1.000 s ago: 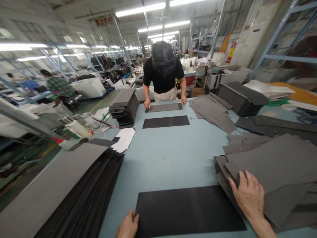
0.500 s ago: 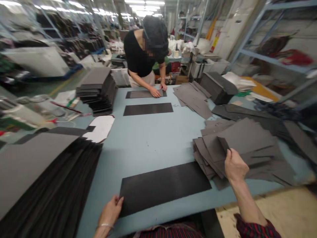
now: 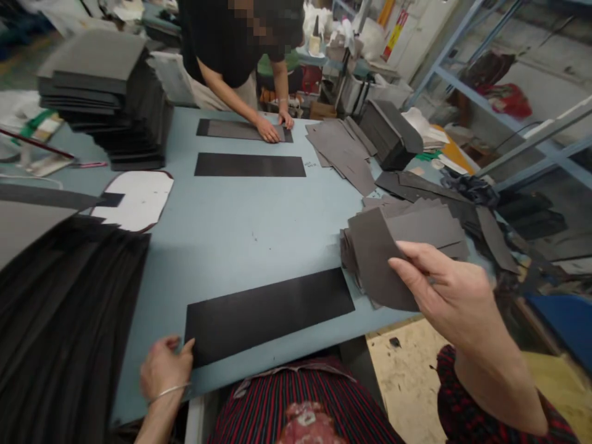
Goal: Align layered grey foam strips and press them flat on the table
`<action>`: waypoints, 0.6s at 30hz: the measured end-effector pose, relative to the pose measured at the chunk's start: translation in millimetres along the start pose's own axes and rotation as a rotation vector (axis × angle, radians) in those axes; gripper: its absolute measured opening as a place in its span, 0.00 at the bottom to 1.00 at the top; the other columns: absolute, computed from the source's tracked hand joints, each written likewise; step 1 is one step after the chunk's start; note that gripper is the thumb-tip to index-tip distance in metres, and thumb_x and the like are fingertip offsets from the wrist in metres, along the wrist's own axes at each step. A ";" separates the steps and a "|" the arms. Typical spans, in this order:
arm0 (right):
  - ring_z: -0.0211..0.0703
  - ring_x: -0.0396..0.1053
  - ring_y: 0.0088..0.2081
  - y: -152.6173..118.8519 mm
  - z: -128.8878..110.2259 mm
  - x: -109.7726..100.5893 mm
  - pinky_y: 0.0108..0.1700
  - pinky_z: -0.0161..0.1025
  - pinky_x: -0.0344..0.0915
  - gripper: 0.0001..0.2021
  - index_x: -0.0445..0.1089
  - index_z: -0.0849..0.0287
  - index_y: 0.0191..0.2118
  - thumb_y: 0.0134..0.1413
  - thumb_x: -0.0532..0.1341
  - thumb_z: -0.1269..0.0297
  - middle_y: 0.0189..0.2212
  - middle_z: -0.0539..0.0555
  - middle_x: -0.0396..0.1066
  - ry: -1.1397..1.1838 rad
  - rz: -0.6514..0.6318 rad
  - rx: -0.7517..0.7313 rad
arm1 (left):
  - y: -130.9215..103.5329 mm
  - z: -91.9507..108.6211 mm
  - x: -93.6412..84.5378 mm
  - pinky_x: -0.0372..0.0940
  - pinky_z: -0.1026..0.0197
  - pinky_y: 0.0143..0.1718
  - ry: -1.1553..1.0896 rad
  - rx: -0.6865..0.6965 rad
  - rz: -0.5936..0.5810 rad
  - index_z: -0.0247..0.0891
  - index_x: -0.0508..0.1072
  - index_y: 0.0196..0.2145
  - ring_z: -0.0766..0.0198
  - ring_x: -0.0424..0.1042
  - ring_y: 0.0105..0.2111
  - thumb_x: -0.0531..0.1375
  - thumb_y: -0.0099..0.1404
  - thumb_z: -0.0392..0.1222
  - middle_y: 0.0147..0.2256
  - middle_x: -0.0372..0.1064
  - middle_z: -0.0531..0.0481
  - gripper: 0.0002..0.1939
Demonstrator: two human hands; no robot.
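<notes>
A long black rectangular panel (image 3: 271, 314) lies flat on the blue-grey table in front of me. My left hand (image 3: 167, 368) rests at its left end, thumb at the panel's edge, with a gap between thumb and curled fingers. In my right hand (image 3: 444, 287), thumb and fingers pinch a thin dark grey sheet (image 3: 377, 256) by its edge. The sheet is held up, tilted, in front of a spread pile of similar grey sheets (image 3: 428, 225) and hides part of it.
Tall stacks of dark panels stand at left, one near (image 3: 69, 320) and one farther back (image 3: 97, 61). A white template (image 3: 143, 197) lies between them. Opposite, a co-worker (image 3: 231, 74) presses a grey sheet onto a black strip; another black strip (image 3: 250, 165) lies closer.
My right hand has lifted the grey sheet off the pile and brought it closer to me. My left hand stays at the black panel's left end. The view has tilted down.
</notes>
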State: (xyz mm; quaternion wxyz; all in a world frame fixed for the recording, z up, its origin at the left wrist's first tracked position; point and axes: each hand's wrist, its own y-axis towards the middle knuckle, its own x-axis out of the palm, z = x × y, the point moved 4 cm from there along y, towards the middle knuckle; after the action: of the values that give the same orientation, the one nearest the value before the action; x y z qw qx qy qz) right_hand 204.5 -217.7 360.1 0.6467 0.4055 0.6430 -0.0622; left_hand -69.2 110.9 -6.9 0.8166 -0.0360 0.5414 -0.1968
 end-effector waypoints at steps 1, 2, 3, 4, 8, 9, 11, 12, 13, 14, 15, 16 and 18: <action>0.39 0.71 0.31 2.9 -9.8 -0.4 0.31 0.35 0.66 0.13 0.71 0.53 0.47 0.62 0.56 0.56 0.35 0.51 0.74 0.100 -0.004 0.011 | -5.4 12.0 -8.4 0.61 0.43 0.50 0.011 0.071 0.112 0.33 0.68 0.47 0.43 0.66 0.50 0.58 0.59 0.54 0.47 0.67 0.35 0.25; 0.38 0.70 0.29 5.7 -17.6 -1.8 0.29 0.34 0.66 0.11 0.72 0.52 0.46 0.61 0.58 0.58 0.34 0.50 0.74 0.196 0.005 0.040 | -11.9 27.1 -14.2 0.59 0.42 0.52 -0.025 0.168 0.191 0.33 0.67 0.49 0.43 0.63 0.52 0.59 0.59 0.55 0.49 0.65 0.33 0.26; 0.38 0.70 0.28 8.3 -23.6 -3.9 0.27 0.34 0.65 0.09 0.73 0.52 0.44 0.60 0.59 0.60 0.32 0.50 0.74 0.292 0.026 0.083 | -18.7 45.0 -15.7 0.58 0.44 0.55 -0.111 0.292 0.190 0.32 0.68 0.49 0.45 0.62 0.54 0.59 0.59 0.54 0.49 0.65 0.34 0.26; 0.38 0.69 0.28 10.5 -27.8 -6.2 0.25 0.34 0.65 0.08 0.73 0.52 0.43 0.59 0.61 0.61 0.32 0.50 0.74 0.385 0.063 0.139 | -25.5 64.3 -13.8 0.56 0.46 0.57 -0.220 0.419 0.116 0.32 0.69 0.47 0.47 0.62 0.54 0.61 0.58 0.53 0.49 0.66 0.35 0.25; 0.40 0.69 0.27 13.7 -30.8 -8.6 0.24 0.36 0.68 0.05 0.72 0.54 0.40 0.57 0.62 0.65 0.32 0.51 0.74 0.714 0.274 0.331 | -41.8 120.7 2.6 0.60 0.58 0.53 -0.773 0.481 -0.355 0.28 0.75 0.36 0.60 0.70 0.47 0.48 0.66 0.51 0.44 0.73 0.34 0.24; 0.40 0.69 0.26 13.3 -28.4 -4.8 0.24 0.37 0.68 0.05 0.72 0.54 0.39 0.57 0.61 0.64 0.32 0.52 0.74 0.780 0.300 0.358 | -42.3 126.6 5.2 0.62 0.57 0.51 -0.930 0.415 -0.454 0.29 0.74 0.34 0.61 0.71 0.46 0.42 0.68 0.52 0.44 0.73 0.32 0.28; 0.42 0.70 0.26 10.3 -19.3 10.0 0.24 0.39 0.69 0.06 0.71 0.54 0.39 0.57 0.61 0.60 0.31 0.52 0.74 0.909 0.301 0.415 | -40.7 129.5 7.2 0.63 0.52 0.52 -1.310 0.273 -0.676 0.26 0.73 0.43 0.58 0.70 0.50 0.35 0.68 0.60 0.49 0.70 0.30 0.39; 0.43 0.71 0.26 6.7 -12.6 21.6 0.25 0.39 0.69 0.07 0.70 0.55 0.38 0.56 0.61 0.59 0.31 0.52 0.74 0.971 0.278 0.464 | -38.7 127.1 6.6 0.61 0.49 0.54 -1.507 0.195 -0.795 0.28 0.71 0.48 0.55 0.67 0.53 0.36 0.65 0.67 0.52 0.68 0.32 0.41; 0.43 0.72 0.27 1.2 -4.9 35.8 0.27 0.40 0.70 0.08 0.70 0.55 0.38 0.54 0.63 0.58 0.30 0.52 0.75 1.030 0.245 0.526 | -35.7 122.2 5.4 0.58 0.46 0.57 -1.690 0.096 -0.901 0.31 0.69 0.51 0.51 0.64 0.56 0.41 0.60 0.72 0.54 0.66 0.34 0.43; 0.44 0.73 0.29 -6.6 3.6 52.5 0.30 0.41 0.71 0.09 0.70 0.55 0.37 0.52 0.65 0.57 0.30 0.51 0.75 1.083 0.206 0.602 | -31.5 115.0 4.1 0.56 0.45 0.59 -1.814 -0.001 -0.968 0.33 0.68 0.53 0.49 0.62 0.58 0.46 0.55 0.76 0.54 0.67 0.35 0.46; 0.44 0.73 0.30 -16.5 12.5 71.3 0.33 0.41 0.72 0.11 0.70 0.55 0.37 0.50 0.66 0.57 0.29 0.50 0.75 1.132 0.162 0.685 | -26.2 106.1 2.8 0.56 0.44 0.59 -1.854 -0.075 -0.976 0.34 0.69 0.52 0.47 0.62 0.58 0.50 0.52 0.76 0.52 0.69 0.36 0.46; 0.43 0.73 0.31 -28.6 21.4 91.3 0.35 0.41 0.72 0.12 0.70 0.55 0.36 0.48 0.68 0.57 0.29 0.49 0.75 1.176 0.126 0.769 | -20.2 96.1 1.8 0.57 0.44 0.59 -1.838 -0.128 -0.938 0.35 0.70 0.51 0.45 0.63 0.56 0.55 0.51 0.74 0.49 0.72 0.37 0.43; 0.43 0.73 0.32 -57.3 38.2 132.7 0.37 0.41 0.71 0.14 0.69 0.55 0.35 0.44 0.70 0.55 0.29 0.49 0.76 1.250 0.068 0.925 | -9.8 76.8 0.6 0.63 0.46 0.55 -1.675 -0.172 -0.827 0.36 0.72 0.48 0.44 0.68 0.52 0.65 0.49 0.64 0.44 0.75 0.40 0.35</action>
State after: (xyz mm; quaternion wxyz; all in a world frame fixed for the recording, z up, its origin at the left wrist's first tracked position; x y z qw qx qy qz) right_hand 221.8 -220.2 211.7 -0.0695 0.6133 0.7842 -0.0642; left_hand -2.8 89.8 26.8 0.8001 -0.4160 -0.2658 -0.3408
